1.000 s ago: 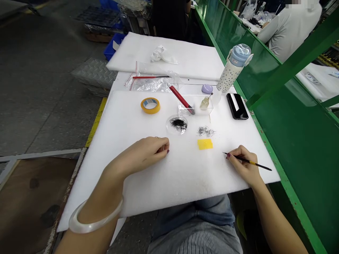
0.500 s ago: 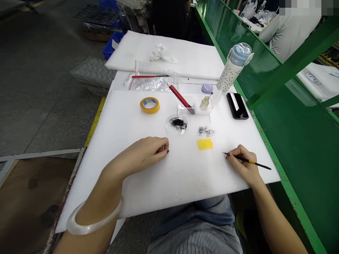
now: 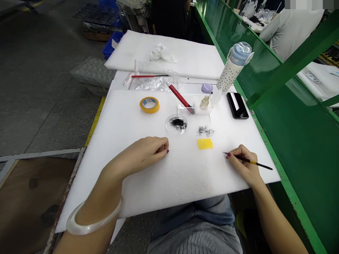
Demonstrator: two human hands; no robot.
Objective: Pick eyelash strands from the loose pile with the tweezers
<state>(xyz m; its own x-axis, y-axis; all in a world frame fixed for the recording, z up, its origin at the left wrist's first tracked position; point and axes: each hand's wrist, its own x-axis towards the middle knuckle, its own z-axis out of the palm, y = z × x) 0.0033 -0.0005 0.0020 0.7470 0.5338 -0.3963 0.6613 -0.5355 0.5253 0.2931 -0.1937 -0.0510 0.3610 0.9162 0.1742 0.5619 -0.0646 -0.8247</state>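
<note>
My right hand pinches a thin black paintbrush with a yellow band, its fine tip pointing left over the white foam sheet. My left hand rests on the foam with fingers curled together; whatever they may hold is too hidden to make out. Between the hands lies a small yellow piece with tiny clear spots on it. Just behind it is a loose scatter of fine black fibres. A clear round dish holds a denser heap of black fibres.
Behind the dish stand a yellow tape roll, a clear box with a red-handled tool leaning on it, and a small glass bottle. A phone and dotted drink bottle are near the green partition.
Hardly anything differs. My right hand and the paintbrush have shifted very slightly to the right; my left hand stays where it was.
</note>
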